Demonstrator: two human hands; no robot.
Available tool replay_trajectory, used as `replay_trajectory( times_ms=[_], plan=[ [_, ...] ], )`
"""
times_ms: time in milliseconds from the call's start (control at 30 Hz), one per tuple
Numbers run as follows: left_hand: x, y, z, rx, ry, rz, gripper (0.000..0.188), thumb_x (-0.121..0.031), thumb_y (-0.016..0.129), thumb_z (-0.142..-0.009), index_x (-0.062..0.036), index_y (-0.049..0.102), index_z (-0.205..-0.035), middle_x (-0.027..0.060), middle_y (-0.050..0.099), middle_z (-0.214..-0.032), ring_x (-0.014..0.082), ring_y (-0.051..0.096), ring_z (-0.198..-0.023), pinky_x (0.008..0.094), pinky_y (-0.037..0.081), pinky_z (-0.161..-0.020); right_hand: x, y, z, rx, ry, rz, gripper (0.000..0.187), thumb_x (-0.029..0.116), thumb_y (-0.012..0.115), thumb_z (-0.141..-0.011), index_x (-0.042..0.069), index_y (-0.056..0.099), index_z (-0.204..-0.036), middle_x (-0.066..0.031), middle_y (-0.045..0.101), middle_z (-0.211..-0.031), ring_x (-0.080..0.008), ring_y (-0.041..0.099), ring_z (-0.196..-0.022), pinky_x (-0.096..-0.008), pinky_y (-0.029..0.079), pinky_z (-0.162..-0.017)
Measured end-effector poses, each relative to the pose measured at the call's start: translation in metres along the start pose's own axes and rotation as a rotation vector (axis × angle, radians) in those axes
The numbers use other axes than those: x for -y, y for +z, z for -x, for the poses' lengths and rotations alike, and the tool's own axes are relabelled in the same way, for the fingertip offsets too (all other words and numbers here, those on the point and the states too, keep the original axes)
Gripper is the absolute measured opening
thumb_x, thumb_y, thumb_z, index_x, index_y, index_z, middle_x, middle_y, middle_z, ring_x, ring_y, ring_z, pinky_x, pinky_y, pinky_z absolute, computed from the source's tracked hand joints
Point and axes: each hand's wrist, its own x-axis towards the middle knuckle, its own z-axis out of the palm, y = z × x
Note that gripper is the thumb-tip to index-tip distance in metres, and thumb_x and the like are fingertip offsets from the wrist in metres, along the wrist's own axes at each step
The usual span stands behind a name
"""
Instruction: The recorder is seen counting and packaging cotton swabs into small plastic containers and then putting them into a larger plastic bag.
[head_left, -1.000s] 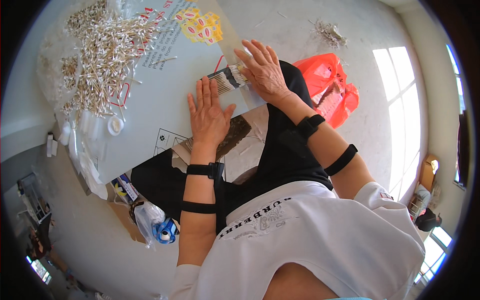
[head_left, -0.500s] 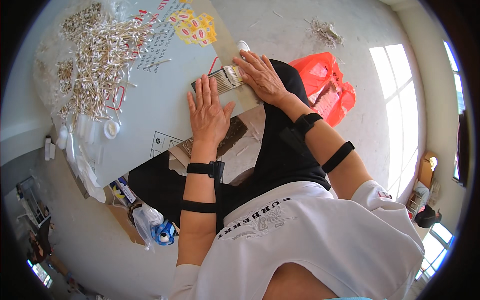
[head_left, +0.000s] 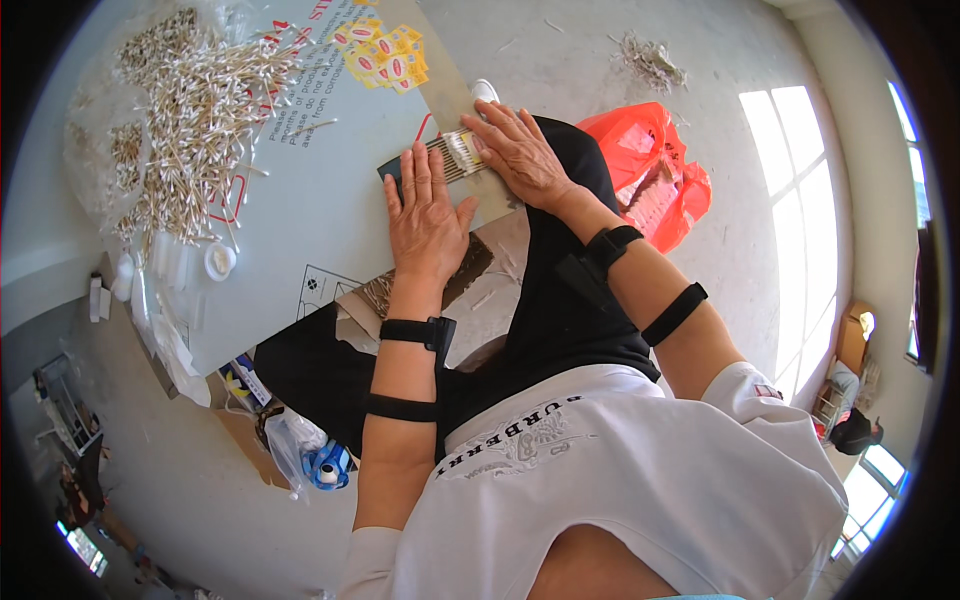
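Note:
A row of cotton swabs (head_left: pixel 453 160) lies side by side at the table's edge, on a dark flat strip (head_left: pixel 392 168). My left hand (head_left: pixel 428 225) lies flat, its fingertips over the left end of the row and its thumb held apart. From the other side my right hand (head_left: pixel 522 160) rests with fingers stretched out, its fingertips at the row's white-tipped right end. Part of the row is hidden under the fingers. A small yellow patch shows beside the right fingertips.
A large heap of cotton swabs (head_left: pixel 200 120) partly in clear plastic covers the table's (head_left: pixel 290 220) left side. Yellow-and-white labels (head_left: pixel 385 55) lie at the far edge. Right of my leg stands a red plastic bag (head_left: pixel 640 150). A round white container (head_left: pixel 220 260) sits below the heap.
My left hand has slid a little right toward my right hand, and its fingers reach further over the swabs. The dark jagged gap across the row no longer shows. My right hand has barely moved.

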Motion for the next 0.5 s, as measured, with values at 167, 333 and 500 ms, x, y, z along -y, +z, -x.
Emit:
replay_trajectory(
  times_ms=[167, 333, 500],
  plan=[
    [-0.008, 0.005, -0.005, -0.025, 0.019, -0.005, 0.077, -0.040, 0.058, -0.093, 0.0012, 0.028, -0.151, 0.0174, 0.021, -0.160, 0.0304, 0.016, -0.150, 0.0501, 0.011, -0.120, 0.000, 0.001, 0.000, -0.003, -0.009, 0.007, 0.046, 0.035, 0.043, -0.103, 0.022, 0.042, -0.146, -0.0088, 0.034, -0.155, -0.0271, 0.028, -0.145, -0.0488, 0.018, -0.119],
    [-0.009, 0.005, -0.006, -0.054, 0.026, 0.051, 0.073, -0.037, 0.056, -0.095, 0.0012, 0.027, -0.151, 0.0187, 0.022, -0.159, 0.0320, 0.017, -0.149, 0.0499, 0.012, -0.120, -0.001, 0.000, 0.001, 0.008, 0.004, 0.035, 0.047, 0.035, 0.043, -0.103, 0.021, 0.041, -0.147, -0.0092, 0.033, -0.155, -0.0277, 0.026, -0.146, -0.0488, 0.015, -0.119],
    [0.002, 0.007, -0.012, -0.492, -0.072, 0.813, 0.057, -0.028, 0.041, -0.105, 0.0044, 0.026, -0.150, 0.0231, 0.025, -0.157, 0.0328, 0.025, -0.146, 0.0420, 0.022, -0.118, -0.002, 0.002, 0.001, -0.089, 0.023, 0.142, 0.047, 0.035, 0.049, -0.101, 0.021, 0.045, -0.145, -0.0107, 0.034, -0.155, -0.0292, 0.031, -0.144, -0.0460, 0.026, -0.116]
  ],
)
